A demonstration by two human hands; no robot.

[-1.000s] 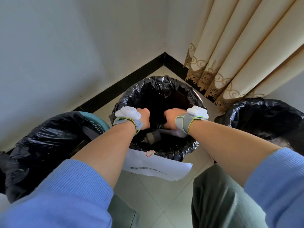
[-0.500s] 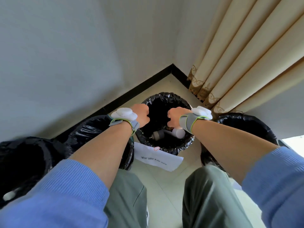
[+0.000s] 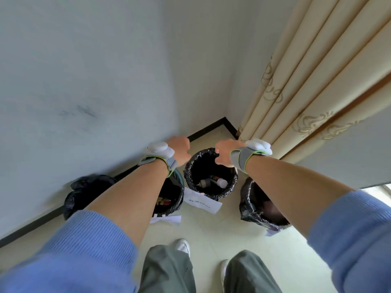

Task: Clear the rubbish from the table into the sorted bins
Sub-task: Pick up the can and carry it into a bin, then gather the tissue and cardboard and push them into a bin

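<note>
The backs of both hands face my camera, so what lies under the fingers is hidden. The left hand [image 3: 180, 150] and right hand [image 3: 223, 154] are each clenched into a fist, and as far as I can judge neither grasps anything. They are apart, one over each side of the middle bin [image 3: 191, 166].

At the bottom of that bin lies the rubbish: a grey bottle [image 3: 204, 182], a white-capped piece [image 3: 222, 183] and a dark item [image 3: 214, 178] too small to name. My left forearm covers much of the teal-rimmed bin [image 3: 179, 180], where brownish scraps [image 3: 162, 201] show. My right forearm cuts across the right bin [image 3: 250, 205], whose contents are blurred.

I count four bins lined with black bags, the fourth bin [image 3: 88, 192] at far left beside the wall. Three paper labels [image 3: 202, 200] lie at their feet, print unreadable.

The bins sit in a corner, black skirting board [image 3: 208, 130] behind them and the cream curtain [image 3: 317, 92] to the right. Pale floor [image 3: 213, 227] lies open between the bins and my two white shoes [image 3: 183, 246].
</note>
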